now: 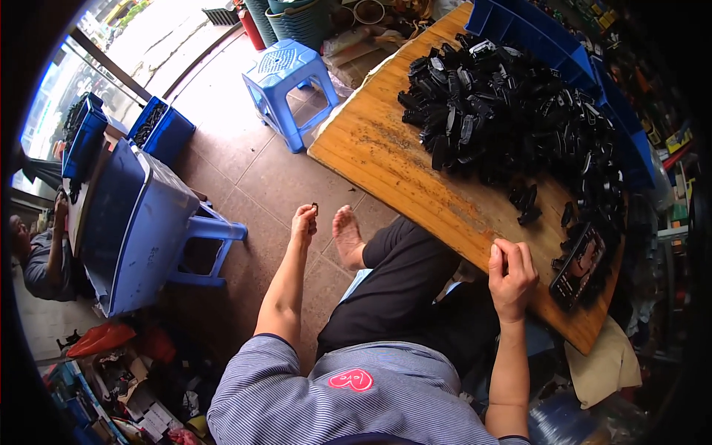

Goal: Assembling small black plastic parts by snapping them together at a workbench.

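My left hand (302, 224) is held out over the tiled floor, left of my bare foot. Its fingers pinch a small black plastic part (315, 208). At the near edge of the wooden table (386, 148), my right hand (513, 276) is closed with its fingers curled; whatever they may hold is hidden. A large heap of black plastic parts (497, 111) covers the far and right side of the table. A few loose parts (526, 204) lie nearer to my right hand. Right of that hand, a phone (580, 265) with a lit screen leans against the parts.
On the left, a big blue bin (141, 245) rests by a blue stool (211, 237). Behind it stands a blue crate (165, 133) of black parts. Another person (52, 259) is at the far left. A second blue stool (285, 78) stands ahead. Blue trays (534, 30) border the heap.
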A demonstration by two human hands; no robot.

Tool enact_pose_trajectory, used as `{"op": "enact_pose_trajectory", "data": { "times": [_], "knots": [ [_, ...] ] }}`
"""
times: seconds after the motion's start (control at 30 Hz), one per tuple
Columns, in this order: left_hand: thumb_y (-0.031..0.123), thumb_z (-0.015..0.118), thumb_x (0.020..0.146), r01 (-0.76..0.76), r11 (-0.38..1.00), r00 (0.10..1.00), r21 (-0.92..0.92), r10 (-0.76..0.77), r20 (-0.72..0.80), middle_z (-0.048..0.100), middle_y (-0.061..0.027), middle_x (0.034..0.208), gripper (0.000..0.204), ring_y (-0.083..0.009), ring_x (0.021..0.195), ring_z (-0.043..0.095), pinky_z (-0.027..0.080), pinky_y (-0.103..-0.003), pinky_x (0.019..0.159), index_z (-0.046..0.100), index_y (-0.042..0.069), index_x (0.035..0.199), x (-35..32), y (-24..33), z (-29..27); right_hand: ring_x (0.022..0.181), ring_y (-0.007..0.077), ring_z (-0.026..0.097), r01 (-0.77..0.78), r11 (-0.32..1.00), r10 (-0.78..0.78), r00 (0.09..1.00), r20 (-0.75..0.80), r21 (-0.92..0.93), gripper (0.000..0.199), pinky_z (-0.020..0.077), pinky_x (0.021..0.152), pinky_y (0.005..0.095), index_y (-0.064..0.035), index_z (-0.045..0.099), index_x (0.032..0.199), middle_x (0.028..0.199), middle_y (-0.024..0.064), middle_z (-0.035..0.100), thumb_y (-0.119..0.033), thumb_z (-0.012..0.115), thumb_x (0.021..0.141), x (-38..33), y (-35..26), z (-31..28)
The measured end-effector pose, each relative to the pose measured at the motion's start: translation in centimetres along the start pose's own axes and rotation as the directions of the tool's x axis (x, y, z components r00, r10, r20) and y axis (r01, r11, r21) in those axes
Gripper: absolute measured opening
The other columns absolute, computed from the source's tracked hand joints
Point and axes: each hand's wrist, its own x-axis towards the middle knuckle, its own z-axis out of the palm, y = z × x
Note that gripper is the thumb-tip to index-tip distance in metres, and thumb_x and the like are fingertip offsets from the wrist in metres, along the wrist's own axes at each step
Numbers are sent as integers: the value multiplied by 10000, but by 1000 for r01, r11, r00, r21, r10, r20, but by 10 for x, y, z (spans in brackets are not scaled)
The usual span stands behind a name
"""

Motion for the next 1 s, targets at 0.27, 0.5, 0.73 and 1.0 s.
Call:
{"op": "enact_pose_trajectory", "data": {
  "times": [0.27, 0.5, 0.73, 1.0],
  "knots": [
    [313, 373, 956, 470, 769, 698, -434, -22, 716, 343, 33, 527, 287, -84, 411, 277, 232, -227, 347, 529, 113, 1090, -181, 79, 88, 652, 275, 561, 22, 1000, -22, 1000, -2, 8, 111, 459, 565, 359, -71, 597, 892, 757, 89, 543, -57, 621, 785, -7, 0, -8],
    [326, 365, 958, 599, 757, 622, -261, -235, 747, 386, 28, 549, 309, -85, 402, 309, 261, -201, 337, 508, 61, 1027, -289, 87, 173, 700, 153, 538, -10, 748, -79, 991, 104, 664, 349, 452, 609, 262, -35, 586, 1054, 912, 76, 557, -178, 710, 761, -4, -52, -1],
    [386, 404, 925, 541, 824, 571, -168, -213, 793, 534, -58, 746, 410, -134, 562, 429, 356, -221, 446, 544, 27, 1063, -305, 103, 235, 761, 139, 557, -200, 504, 271, 960, 66, 840, 206, 461, 678, 241, 5, 593, 983, 881, 71, 565, -116, 638, 822, -3, 1, -24],
    [164, 427, 925, 626, 743, 621, -237, -291, 728, 620, -112, 887, 223, -181, 732, 589, 484, -271, 584, 577, 11, 986, -238, 60, 171, 782, 110, 519, -262, 683, 270, 958, 98, 682, 173, 441, 692, 243, 21, 575, 973, 909, 42, 547, -91, 588, 842, -13, 43, -24]
  ]
}}
